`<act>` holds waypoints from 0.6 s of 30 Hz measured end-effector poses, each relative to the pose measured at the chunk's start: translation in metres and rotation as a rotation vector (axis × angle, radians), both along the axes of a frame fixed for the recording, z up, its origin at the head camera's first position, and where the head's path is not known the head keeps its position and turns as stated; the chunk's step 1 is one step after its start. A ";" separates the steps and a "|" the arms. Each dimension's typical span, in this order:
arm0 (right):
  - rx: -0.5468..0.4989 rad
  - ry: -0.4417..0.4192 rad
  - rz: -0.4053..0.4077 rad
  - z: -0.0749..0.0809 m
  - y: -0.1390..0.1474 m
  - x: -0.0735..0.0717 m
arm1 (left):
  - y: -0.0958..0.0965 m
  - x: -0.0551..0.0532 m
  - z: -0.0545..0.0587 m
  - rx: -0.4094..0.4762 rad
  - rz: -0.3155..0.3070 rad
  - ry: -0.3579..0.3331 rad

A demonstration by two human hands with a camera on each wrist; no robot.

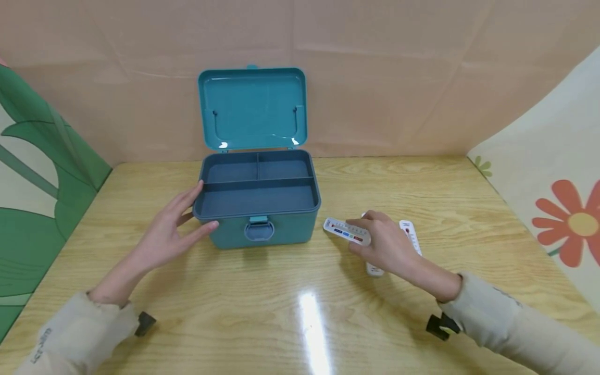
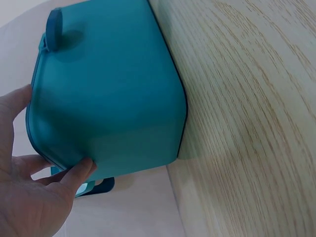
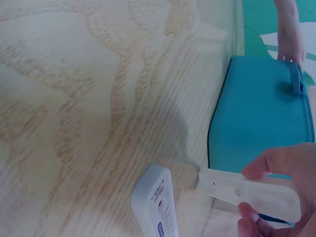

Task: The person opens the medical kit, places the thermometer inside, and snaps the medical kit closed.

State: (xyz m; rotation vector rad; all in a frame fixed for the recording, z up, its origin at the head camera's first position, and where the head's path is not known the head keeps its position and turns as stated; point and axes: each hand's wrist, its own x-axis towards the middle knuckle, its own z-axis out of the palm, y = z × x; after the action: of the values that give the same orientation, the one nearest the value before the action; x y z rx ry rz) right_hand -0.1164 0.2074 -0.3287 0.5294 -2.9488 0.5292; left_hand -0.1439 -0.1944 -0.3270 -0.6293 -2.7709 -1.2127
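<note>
A teal lidded box [image 1: 295,229] stands near the back of the table, its lid [image 1: 253,107] tipped up behind it. Inside its top sits a dark blue tray [image 1: 258,200] divided into three compartments. My left hand [image 1: 164,237] rests at the box's left side with fingers spread; in the left wrist view its fingertips [image 2: 84,168] touch the rim and wall. My right hand [image 1: 386,242] pinches a white thermometer [image 1: 344,230] just right of the box, its plain back [image 3: 232,186] showing in the right wrist view. Two more thermometers [image 1: 374,269] lie by that hand, partly hidden under it.
The wooden table [image 1: 234,312] runs back to a plain pinkish cloth [image 1: 394,78]. Printed panels flank it, green leaves [image 1: 28,250] on the left and a red flower [image 1: 581,224] on the right. A handle latch [image 1: 259,230] juts from the box front.
</note>
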 end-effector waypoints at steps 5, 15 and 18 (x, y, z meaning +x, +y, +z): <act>-0.026 0.009 0.002 0.001 0.003 -0.002 | 0.000 0.000 -0.001 -0.002 0.004 0.007; -0.070 0.026 -0.022 0.005 0.008 -0.004 | 0.000 0.001 -0.001 0.005 0.007 0.008; -0.094 0.022 -0.021 0.006 0.010 -0.005 | 0.000 0.001 -0.001 0.004 0.006 0.008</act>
State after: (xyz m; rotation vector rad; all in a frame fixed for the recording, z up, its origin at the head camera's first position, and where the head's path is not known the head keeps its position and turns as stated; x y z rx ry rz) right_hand -0.1209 0.2178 -0.3223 0.4910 -2.8887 0.6511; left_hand -0.1433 -0.1940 -0.3284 -0.6234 -2.7609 -1.2118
